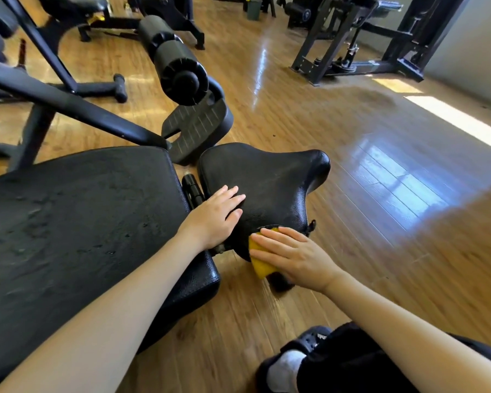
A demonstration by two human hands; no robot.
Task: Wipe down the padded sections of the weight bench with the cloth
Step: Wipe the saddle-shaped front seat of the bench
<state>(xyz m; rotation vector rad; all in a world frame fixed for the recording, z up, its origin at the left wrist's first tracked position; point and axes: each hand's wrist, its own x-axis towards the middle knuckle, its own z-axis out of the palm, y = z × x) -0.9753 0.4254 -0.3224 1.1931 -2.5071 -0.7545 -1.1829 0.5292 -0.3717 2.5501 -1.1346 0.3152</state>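
Right of bench: bare glossy wooden plank floor, wide free room.
Gap between pads: narrow, between the large black textured back pad and the black leather seat pad; a black hinge cylinder stands in it.
Beyond seat: black ribbed footplate and black foam roller block (roller higher up).
Near edge: black shoe on floor.

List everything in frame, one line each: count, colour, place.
seat pad: 1, black, centre
back pad: 1, black, left, damp-looking patches
cloth: 1, yellow, at seat pad's near edge
foam roller: 1, black, upper centre
footplate: 1, black, beyond seat pad
floor: wood, glossy
bin: 1, green, top
other machines: black, top right
shoe: 1, black, bottom
left hand: flat on seat pad
right hand: fingers pressing cloth
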